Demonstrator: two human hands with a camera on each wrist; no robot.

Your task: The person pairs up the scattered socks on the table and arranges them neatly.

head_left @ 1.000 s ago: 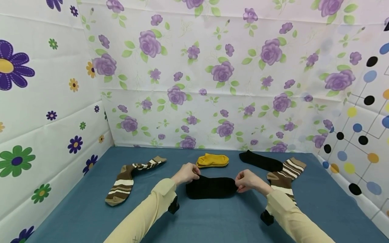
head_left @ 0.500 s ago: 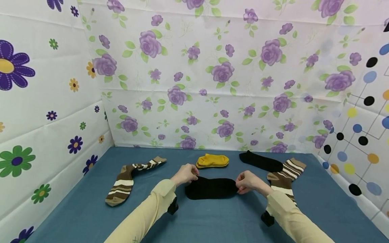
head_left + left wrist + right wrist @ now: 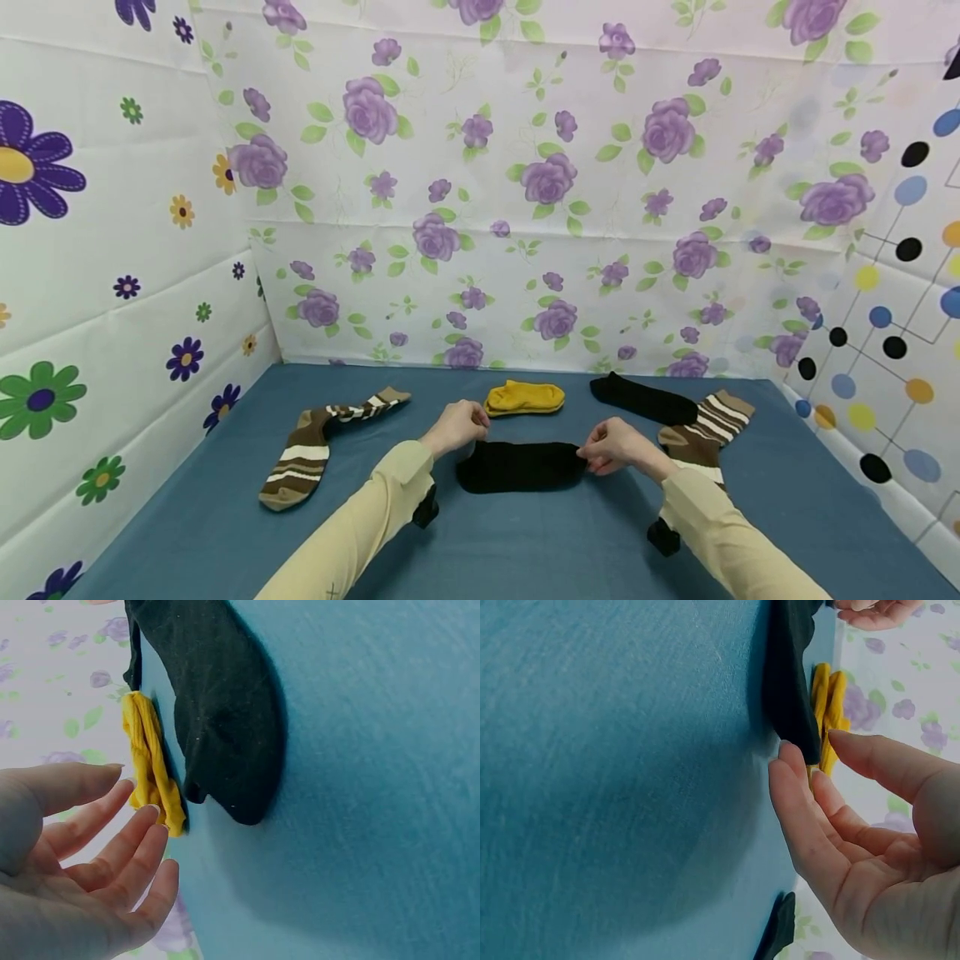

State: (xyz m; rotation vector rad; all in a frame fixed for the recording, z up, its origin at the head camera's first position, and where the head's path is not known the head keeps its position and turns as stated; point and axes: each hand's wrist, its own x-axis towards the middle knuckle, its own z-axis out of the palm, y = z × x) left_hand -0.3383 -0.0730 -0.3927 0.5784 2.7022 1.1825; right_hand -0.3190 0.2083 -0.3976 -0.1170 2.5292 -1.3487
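A black sock lies flat and sideways on the blue cloth between the two hands. The left hand is just above its left end; in the left wrist view that hand has its fingers spread and loosely bent, apart from the sock. At the other end is the right hand. The right wrist view shows this hand with thumb and fingers parted around the tip of the sock, fingertips against or very near it.
Yellow socks lie behind the black one. Another black sock is at the back right, its end against a brown striped sock. A second striped sock lies at left. Patterned sheets rise behind and at both sides.
The left hand has let go of the sock's raised corner, which now lies lower and flatter. Thumb and fingers of the right hand have loosened at the right end.
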